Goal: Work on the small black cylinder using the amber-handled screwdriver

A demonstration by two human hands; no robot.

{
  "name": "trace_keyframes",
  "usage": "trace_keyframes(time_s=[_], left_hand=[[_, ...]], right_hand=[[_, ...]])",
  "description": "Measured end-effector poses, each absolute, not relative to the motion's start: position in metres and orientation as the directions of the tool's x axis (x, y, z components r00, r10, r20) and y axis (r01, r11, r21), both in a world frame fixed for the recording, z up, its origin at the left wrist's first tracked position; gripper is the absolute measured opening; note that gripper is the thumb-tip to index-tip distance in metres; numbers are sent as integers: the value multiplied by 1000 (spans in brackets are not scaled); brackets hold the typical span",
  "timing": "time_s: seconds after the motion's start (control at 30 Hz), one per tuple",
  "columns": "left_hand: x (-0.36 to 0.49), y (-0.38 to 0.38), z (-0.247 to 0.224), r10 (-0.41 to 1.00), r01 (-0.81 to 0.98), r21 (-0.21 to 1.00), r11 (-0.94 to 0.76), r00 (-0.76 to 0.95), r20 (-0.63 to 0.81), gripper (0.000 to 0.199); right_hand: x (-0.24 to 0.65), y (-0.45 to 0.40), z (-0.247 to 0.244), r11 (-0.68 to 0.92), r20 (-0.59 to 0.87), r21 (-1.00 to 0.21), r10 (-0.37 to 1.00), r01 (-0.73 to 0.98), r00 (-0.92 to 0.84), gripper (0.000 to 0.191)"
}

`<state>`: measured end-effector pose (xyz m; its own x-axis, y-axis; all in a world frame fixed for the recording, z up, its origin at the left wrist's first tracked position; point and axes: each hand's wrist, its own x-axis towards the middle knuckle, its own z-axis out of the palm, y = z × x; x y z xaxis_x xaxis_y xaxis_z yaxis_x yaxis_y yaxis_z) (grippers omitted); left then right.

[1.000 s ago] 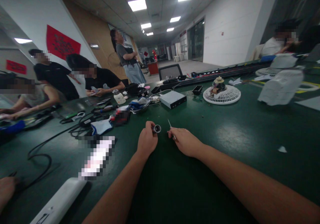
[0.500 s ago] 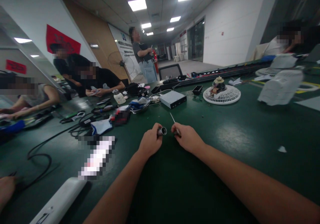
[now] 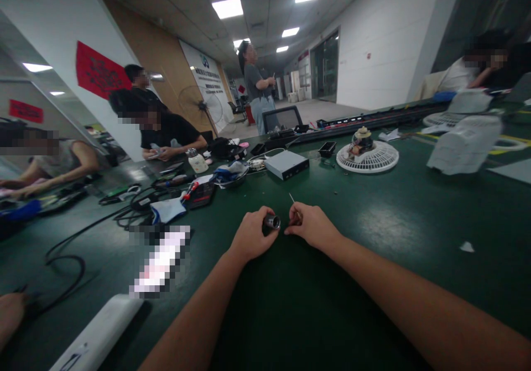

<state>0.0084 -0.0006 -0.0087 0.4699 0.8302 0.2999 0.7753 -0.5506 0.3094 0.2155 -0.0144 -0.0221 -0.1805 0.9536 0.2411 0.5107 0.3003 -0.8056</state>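
My left hand (image 3: 251, 235) is closed around a short metal tube (image 3: 272, 221), whose open end faces right. A hand's breadth away, my right hand (image 3: 313, 226) pinches a thin pale rod (image 3: 291, 197). Only the rod's tip sticks out above the fingers; the rest is hidden in the grip, so its kind cannot be told. The tube and the rod are apart, both held over the dark green table (image 3: 357, 282).
Beyond my hands lie a grey box-shaped drive (image 3: 287, 164) and a white fan grille with a motor (image 3: 367, 155). At left are black cables (image 3: 78, 260), a white elongated device (image 3: 99, 332) and another person's hand (image 3: 11, 313). Several people are around the table.
My left hand has turned the tube and shifted slightly right. In my right hand less of the rod shows now. A standing person in the background has moved right.
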Motion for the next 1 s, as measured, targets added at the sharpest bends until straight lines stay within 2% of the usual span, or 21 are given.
trace_keyframes(time_s=[0.27, 0.57, 0.77, 1.0], left_hand=[[8, 4, -13, 849, 800, 315, -510, 410, 335, 29], [8, 5, -12, 822, 769, 315, -556, 453, 346, 24], [6, 4, -10, 760, 733, 242, -635, 538, 364, 22], [5, 2, -8, 660, 667, 130, -734, 654, 371, 19]], right_hand=[[214, -20, -17, 306, 229, -813, 950, 496, -211, 23], [210, -22, -18, 427, 413, -755, 899, 498, -146, 17], [209, -21, -22, 473, 458, -758, 876, 449, -151, 16], [209, -18, -27, 410, 376, -826, 912, 386, -163, 24]])
